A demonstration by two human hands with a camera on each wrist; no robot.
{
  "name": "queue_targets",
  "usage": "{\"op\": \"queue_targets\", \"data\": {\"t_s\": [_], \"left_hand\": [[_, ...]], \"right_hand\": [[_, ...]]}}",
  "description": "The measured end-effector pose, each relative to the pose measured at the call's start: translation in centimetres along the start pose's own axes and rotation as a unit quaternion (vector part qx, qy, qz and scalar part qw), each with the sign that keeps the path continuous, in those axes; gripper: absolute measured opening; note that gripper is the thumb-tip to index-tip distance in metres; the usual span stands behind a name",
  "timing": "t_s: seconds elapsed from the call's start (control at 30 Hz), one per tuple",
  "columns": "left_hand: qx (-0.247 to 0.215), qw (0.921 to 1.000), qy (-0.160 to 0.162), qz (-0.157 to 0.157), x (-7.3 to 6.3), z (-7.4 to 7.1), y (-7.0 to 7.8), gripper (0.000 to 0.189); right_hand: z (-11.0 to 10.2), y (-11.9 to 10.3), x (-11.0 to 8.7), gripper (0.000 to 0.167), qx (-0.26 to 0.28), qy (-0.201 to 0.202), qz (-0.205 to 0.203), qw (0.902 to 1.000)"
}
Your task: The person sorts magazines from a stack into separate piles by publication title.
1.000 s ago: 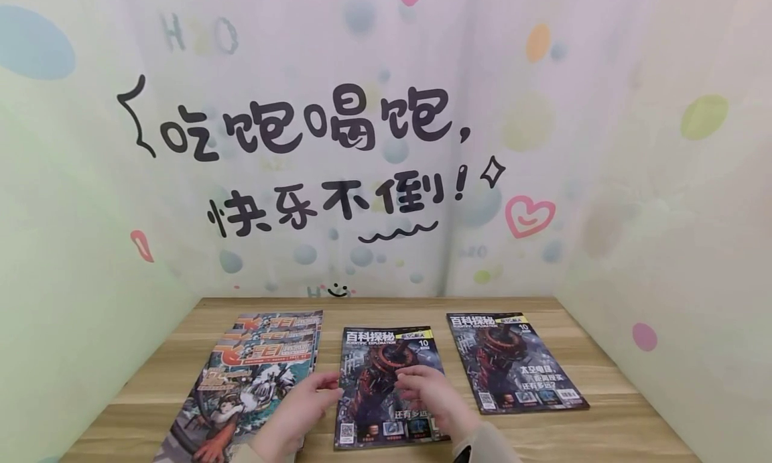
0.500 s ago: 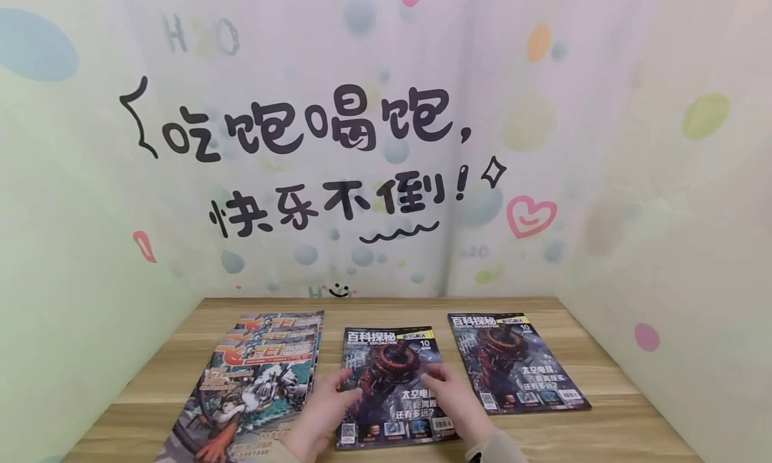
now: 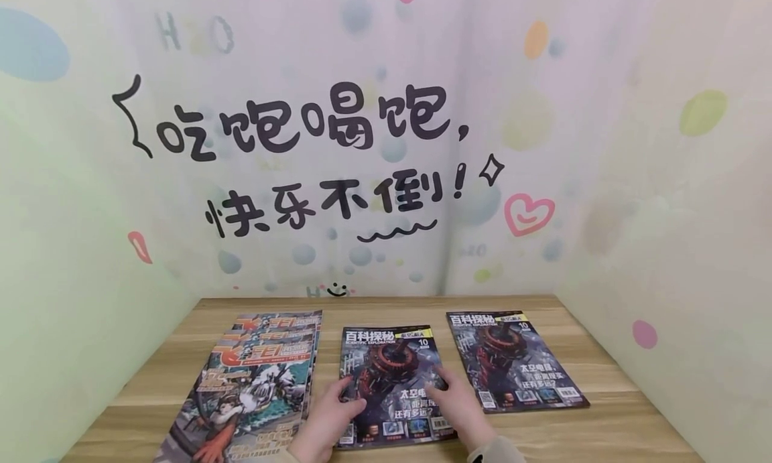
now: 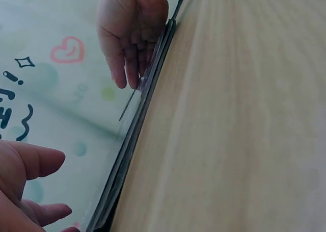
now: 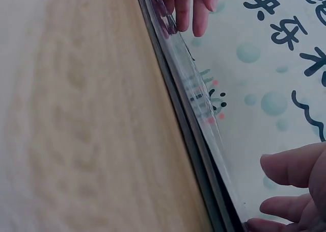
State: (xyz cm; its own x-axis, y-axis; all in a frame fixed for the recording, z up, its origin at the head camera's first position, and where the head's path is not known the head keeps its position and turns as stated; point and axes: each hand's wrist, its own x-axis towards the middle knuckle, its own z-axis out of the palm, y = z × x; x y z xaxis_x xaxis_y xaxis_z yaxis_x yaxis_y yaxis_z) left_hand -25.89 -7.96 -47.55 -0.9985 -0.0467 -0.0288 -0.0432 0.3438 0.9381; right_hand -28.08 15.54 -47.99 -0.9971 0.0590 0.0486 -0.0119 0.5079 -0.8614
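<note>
In the head view, a dark "Scientific Exploration" magazine (image 3: pixel 389 376) lies face up in the middle, with a red ring-shaped machine on its cover. Seen edge-on in the left wrist view, it is the top of a thin pile (image 4: pixel 137 120). My left hand (image 3: pixel 328 416) rests at its left side, thumb over the cover's edge and fingers spread. At the right edge my right hand (image 3: pixel 463 406) has its fingers fairly straight and its fingertips over the cover. Both wrist views show the hands facing each other across the pile.
A fanned stack of colourful comic-style magazines (image 3: pixel 253 389) lies to the left, close to my left forearm. Another copy of the dark magazine (image 3: pixel 512 366) lies at an angle on the right. The wooden table (image 3: pixel 609 429) meets a printed curtain (image 3: pixel 386 262) behind.
My right hand has moved right, off the cover's middle to its right edge. The left hand has shifted slightly right and nearer, onto the left edge. The magazines have stayed in place.
</note>
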Motion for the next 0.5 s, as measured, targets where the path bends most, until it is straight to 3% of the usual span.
{"op": "queue_targets", "data": {"t_s": [0.27, 0.5], "left_hand": [[0.039, 0.9988, 0.029, -0.003, -0.27, 0.09, -0.18, 0.066], [0.043, 0.9984, 0.037, 0.007, 0.12, -0.19, -0.54, 0.058]], "right_hand": [[0.28, 0.44, -0.07, 0.065, -0.030, 0.012, -0.008, 0.9995], [0.55, 0.65, -0.07, 0.066, -0.046, 0.028, -0.014, 0.9984]]}}
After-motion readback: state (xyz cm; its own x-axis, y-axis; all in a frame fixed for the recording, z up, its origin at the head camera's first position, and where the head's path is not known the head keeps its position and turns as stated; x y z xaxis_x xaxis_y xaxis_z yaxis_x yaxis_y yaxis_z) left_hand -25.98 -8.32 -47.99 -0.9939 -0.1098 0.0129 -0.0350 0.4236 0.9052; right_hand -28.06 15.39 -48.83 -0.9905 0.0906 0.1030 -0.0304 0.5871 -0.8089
